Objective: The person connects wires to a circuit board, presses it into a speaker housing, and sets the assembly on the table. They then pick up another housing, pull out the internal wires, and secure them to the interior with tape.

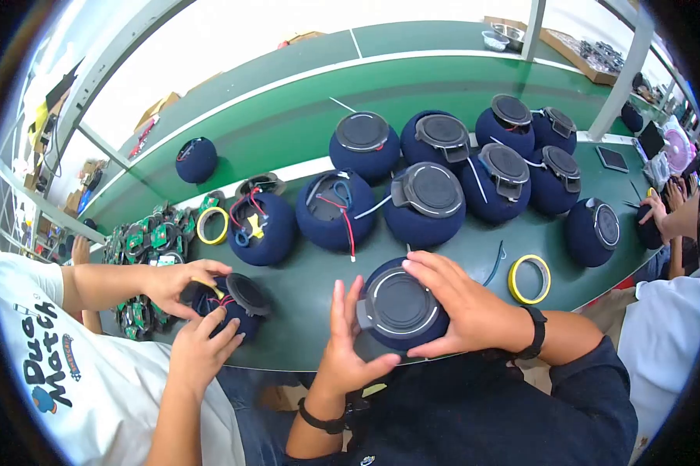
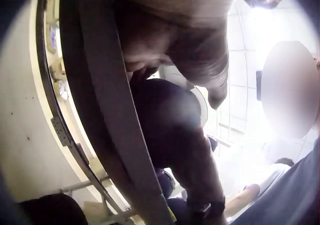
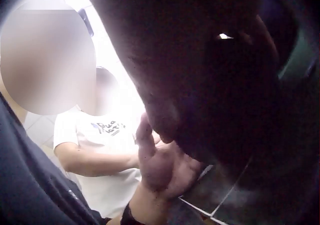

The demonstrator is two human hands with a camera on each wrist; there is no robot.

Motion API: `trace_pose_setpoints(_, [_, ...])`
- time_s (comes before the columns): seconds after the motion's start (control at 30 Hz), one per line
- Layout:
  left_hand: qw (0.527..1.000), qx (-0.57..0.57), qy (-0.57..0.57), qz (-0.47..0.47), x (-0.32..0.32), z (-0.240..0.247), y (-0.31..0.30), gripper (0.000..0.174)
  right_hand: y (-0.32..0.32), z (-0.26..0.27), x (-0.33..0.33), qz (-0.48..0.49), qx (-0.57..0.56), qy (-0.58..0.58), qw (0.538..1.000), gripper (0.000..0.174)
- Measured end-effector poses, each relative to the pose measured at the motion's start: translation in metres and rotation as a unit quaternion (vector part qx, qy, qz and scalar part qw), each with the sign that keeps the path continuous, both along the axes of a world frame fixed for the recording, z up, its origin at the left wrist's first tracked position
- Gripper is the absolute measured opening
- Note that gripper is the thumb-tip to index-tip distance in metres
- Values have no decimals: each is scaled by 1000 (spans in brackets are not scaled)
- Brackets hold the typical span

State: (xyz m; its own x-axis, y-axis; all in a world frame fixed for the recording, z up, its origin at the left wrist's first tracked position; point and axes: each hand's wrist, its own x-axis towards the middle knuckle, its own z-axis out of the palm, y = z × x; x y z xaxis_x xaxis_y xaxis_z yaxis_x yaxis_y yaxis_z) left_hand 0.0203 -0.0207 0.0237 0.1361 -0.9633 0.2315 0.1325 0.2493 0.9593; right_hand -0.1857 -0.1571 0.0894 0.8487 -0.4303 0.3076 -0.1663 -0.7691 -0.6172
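A round navy fabric-covered speaker with a dark grey disc-shaped base [image 1: 400,304] sits at the front edge of the green table, base upward. My right hand [image 1: 470,311] grips it from the right, fingers over the far rim and thumb at the near side. On the left side my left hand [image 1: 344,346] stands beside it, palm toward the speaker, fingers fairly straight and thumb at its near edge. In the left wrist view the speaker [image 2: 167,115] is dark between the hands. The right wrist view shows my left hand [image 3: 167,170] with its palm turned up beside the shadowed speaker.
Several similar navy speakers [image 1: 424,225] stand behind, some with loose wires. Rolls of yellow tape [image 1: 529,279] lie right and left. At left, a person in a white shirt [image 1: 94,373] handles another speaker [image 1: 245,311] near a pile of green circuit boards [image 1: 152,241].
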Motion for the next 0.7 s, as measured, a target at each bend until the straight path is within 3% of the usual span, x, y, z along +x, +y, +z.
trace_pose_setpoints(0.07, [986, 47, -156, 37, -1, 2, 7, 145, -6, -5, 0, 27, 14, -40, 999, 115])
trace_pose_setpoints(0.1, [967, -5, -252, 45, 1, -3, 9, 147, -6, -5, -1, 26, 15, -44, 999, 114])
trace_pose_setpoints(0.13, [967, -17, -250, 33, -1, 1, 7, 147, -8, -5, 0, 13, 6, -42, 999, 114])
trace_pose_setpoints(0.2, [920, -1, -383, 89, -4, 27, 7, 146, -3, -1, 2, 55, 21, -72, 996, 115])
trace_pose_setpoints(0.27, [898, -101, -411, 119, -3, 40, 5, 148, 1, 14, 4, 54, 13, -89, 994, 117])
trace_pose_setpoints(0.33, [946, -160, -254, 120, -8, 30, -4, 156, 4, 30, 3, 48, 13, -108, 993, 117])
trace_pose_setpoints(0.47, [914, -187, -326, 153, -8, 61, -25, 159, -4, 48, -2, 24, -26, -138, 990, 119])
trace_pose_setpoints(0.53, [934, -156, -276, 165, -14, 80, -33, 158, -9, 53, -6, 6, -11, -187, 982, 120])
trace_pose_setpoints(0.6, [924, -156, -278, 213, -12, 91, -47, 157, -14, 58, -11, 10, 12, -229, 973, 118])
trace_pose_setpoints(0.67, [878, -163, -362, 267, 3, 106, -55, 149, -20, 52, -14, -7, 4, -308, 951, 116])
trace_pose_setpoints(0.7, [906, -154, -290, 267, -1, 116, -65, 153, -15, 49, -18, 9, 140, -359, 923, 102])
